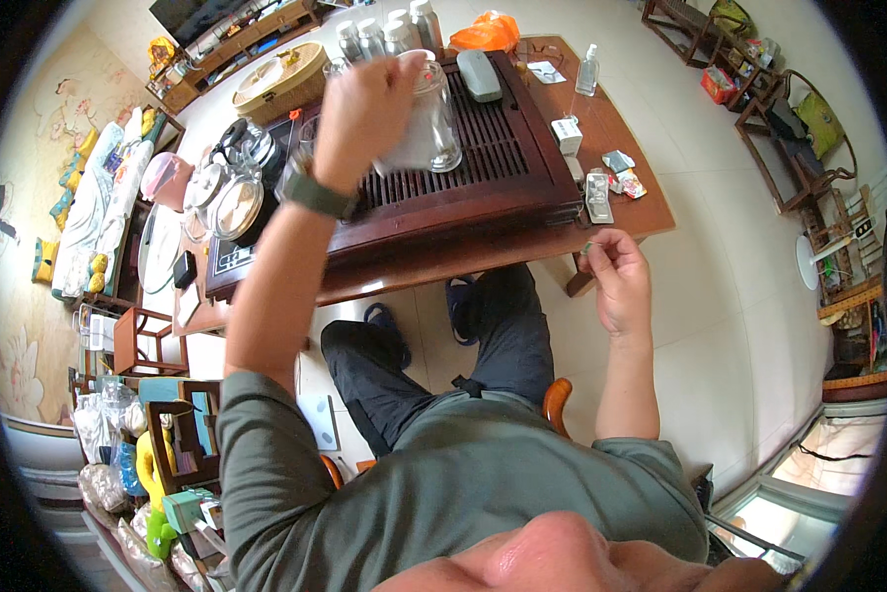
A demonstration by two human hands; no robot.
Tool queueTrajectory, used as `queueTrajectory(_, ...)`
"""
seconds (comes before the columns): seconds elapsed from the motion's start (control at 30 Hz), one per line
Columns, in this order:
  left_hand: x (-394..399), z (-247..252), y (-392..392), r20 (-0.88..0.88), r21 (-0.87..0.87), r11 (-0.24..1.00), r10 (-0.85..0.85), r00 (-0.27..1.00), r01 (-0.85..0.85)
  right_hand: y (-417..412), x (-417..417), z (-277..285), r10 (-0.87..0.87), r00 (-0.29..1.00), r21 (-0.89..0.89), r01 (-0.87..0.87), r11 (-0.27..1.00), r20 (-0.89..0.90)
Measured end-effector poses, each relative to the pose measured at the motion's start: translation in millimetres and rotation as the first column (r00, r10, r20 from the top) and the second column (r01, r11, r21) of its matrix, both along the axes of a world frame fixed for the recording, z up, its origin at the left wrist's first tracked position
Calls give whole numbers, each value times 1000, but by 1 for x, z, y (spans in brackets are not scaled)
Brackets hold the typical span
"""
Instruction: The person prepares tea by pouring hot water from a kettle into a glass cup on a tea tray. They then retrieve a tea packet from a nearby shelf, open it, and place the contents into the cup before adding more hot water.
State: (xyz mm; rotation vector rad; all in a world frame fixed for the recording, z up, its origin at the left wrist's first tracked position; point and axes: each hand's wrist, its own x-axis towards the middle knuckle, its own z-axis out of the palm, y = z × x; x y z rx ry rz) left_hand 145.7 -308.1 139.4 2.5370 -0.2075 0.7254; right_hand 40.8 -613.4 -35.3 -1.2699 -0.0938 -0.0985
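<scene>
My left hand, blurred and with a dark-banded watch on its wrist, is over a dark wooden slatted tea tray. Its fingers look curled, but what they hold is hidden. A whitish translucent sheet shows blurred just below it. Beside that hand stands a clear glass jar on the slats. My right hand is off the table's front edge, thumb and forefinger pinching a small greenish item. Nearest to it on the table lies a clear blister pack.
Glass teapots crowd the tray's left end. Several metal bottles, an orange plastic bag and a woven round box stand at the back. A grey case lies on the tray. A spray bottle and small white box stand right.
</scene>
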Motion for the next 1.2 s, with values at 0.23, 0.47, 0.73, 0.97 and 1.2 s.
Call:
queueTrajectory(0.23, -82, -108, -51, -9, -386, 922, -8, 1000, 4, 78, -6, 25, 278, 935, -86, -266, 960, 220)
queueTrajectory(0.47, -117, -162, -26, -105, -819, 566, -311, 945, 95, 108, -5, 2, 78, 987, -152, -56, 987, 144)
queueTrajectory(0.73, -152, -151, -2, 0, -526, 838, -173, 985, 147, 128, 4, -2, 367, 929, -319, -335, 887, 45)
queueTrajectory(0.97, -138, -134, 171, 222, -536, 822, 357, 908, -192, 101, 120, 0, -103, 910, -548, 329, 769, 401)
queueTrajectory(1.2, -101, -139, 402, 28, -362, 686, 685, 728, -631, 121, 158, -24, -145, 824, -693, 544, 472, 548)
